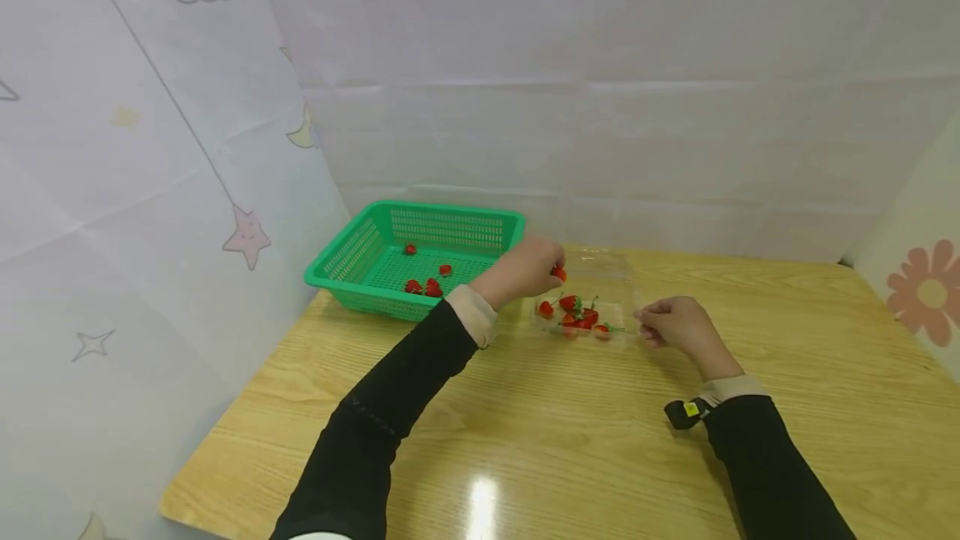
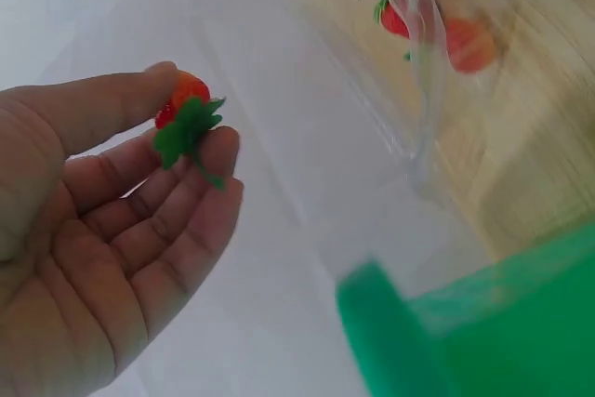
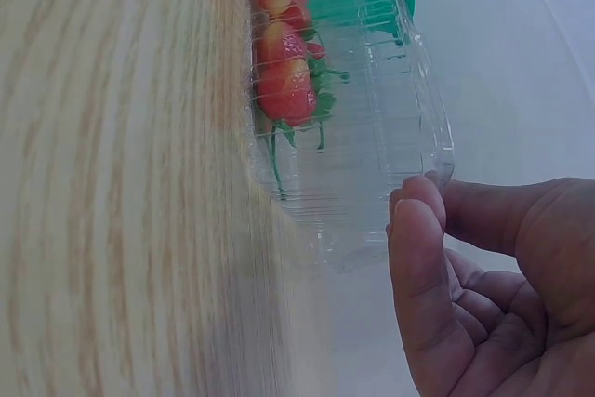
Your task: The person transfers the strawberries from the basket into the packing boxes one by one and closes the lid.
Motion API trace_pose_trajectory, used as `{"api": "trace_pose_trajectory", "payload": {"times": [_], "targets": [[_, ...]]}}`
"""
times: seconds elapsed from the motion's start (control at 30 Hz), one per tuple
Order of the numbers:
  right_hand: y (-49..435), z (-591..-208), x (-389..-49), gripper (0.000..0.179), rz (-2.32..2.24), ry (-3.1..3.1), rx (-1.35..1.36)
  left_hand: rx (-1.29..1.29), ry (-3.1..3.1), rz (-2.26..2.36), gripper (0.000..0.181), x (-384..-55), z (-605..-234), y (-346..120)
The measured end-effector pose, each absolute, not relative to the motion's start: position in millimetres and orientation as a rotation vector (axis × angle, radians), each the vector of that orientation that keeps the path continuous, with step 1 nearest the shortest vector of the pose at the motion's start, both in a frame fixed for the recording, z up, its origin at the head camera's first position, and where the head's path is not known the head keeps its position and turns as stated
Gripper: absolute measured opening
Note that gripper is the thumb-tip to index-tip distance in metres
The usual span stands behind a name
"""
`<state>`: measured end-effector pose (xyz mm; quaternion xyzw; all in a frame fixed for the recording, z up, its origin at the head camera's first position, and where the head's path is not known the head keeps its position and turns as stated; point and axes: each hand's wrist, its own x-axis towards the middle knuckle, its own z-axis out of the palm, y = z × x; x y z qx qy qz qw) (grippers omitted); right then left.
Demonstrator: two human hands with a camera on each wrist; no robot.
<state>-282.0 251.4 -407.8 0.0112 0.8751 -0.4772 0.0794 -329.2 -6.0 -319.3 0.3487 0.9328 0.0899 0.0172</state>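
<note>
My left hand (image 1: 530,266) pinches a strawberry (image 2: 189,104) between thumb and fingers, its green leaves and stem hanging out. It is held above the clear plastic box (image 1: 620,307), beside the green basket. Several red strawberries (image 1: 572,304) with green stems lie in the box. At the box's right side, my right hand (image 1: 678,327) pinches the rim with thumb and forefinger, as the right wrist view shows. Over on the left stands the green basket (image 1: 414,212), with several strawberries (image 1: 413,286) spread on its bottom.
The wooden table (image 1: 480,407) carries both containers. A pale printed cloth wall (image 1: 600,132) rises behind the table, and another stands on the left. A black strap with a yellow tag (image 1: 686,412) is at the right wrist.
</note>
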Motion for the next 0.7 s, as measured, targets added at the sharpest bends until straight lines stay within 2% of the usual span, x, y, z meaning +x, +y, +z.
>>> {"api": "trace_pose_trajectory", "payload": {"times": [0.2,0.37,0.7], "targets": [[251,-407,-283,0.04,-1.426,2.623,0.035,1.104,2.917,-0.001,0.008,-330,-334,20],[251,-407,-283,0.039,-1.417,2.628,0.027,1.097,2.936,-0.262,0.014,-329,-352,33],[251,-407,-283,0.038,-1.422,2.614,0.048,1.092,2.947,-0.405,0.017,-334,-378,38]]}}
